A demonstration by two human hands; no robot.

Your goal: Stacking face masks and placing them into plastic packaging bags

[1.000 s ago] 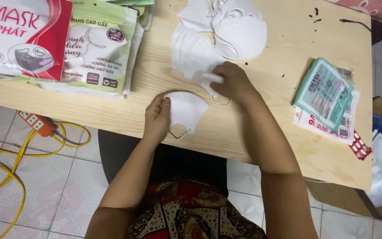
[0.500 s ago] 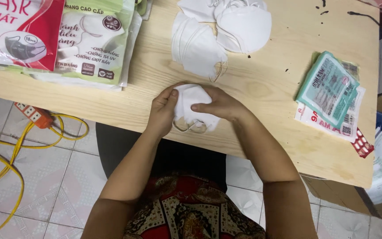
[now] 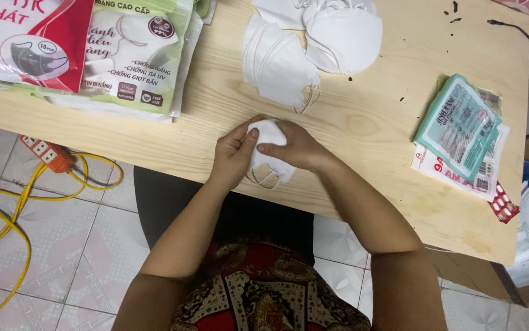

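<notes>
A: Progress? Both hands, left hand [image 3: 235, 154] and right hand [image 3: 295, 148], pinching one white face mask [image 3: 267, 136] at near table [image 3: 362, 122] edge, half folded.

B: Plenty left, judging by pile of loose masks [image 3: 304, 49] farther back.

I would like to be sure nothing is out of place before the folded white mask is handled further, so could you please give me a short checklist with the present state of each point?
1. Both hands on the white mask: ok; left hand and right hand grip it from either side.
2. Mask supported: ok; it sits over the wooden table near the front edge.
3. Ear loops free: cannot tell; a loop hangs below the mask, the rest is hidden by fingers.
4. Pile of white masks apart from the hands: ok.
5. Printed packets out of the way: ok, at the right.
6. Mask fold neat: cannot tell.
</notes>
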